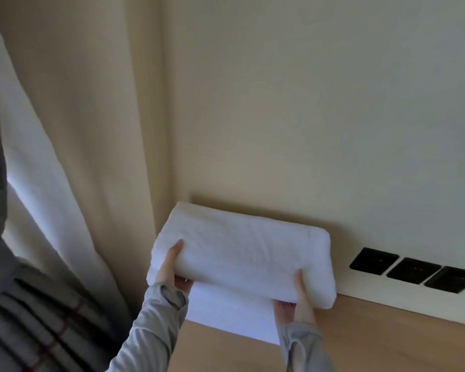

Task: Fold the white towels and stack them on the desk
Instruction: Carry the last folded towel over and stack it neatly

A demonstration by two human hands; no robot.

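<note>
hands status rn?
Left hand: closed on the folded towel, left end.
Right hand: closed on the same towel, right end.

No text, label or number is legible.

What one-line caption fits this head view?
Both hands, left hand and right hand, carry a folded white towel above another white towel on the wooden desk.

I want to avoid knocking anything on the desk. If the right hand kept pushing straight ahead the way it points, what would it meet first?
Probably the cream wall behind the desk. The right hand points up and away under the folded towel, whose far edge looks close to the wall, though depth is unclear. The black sockets sit off to its right.
</note>
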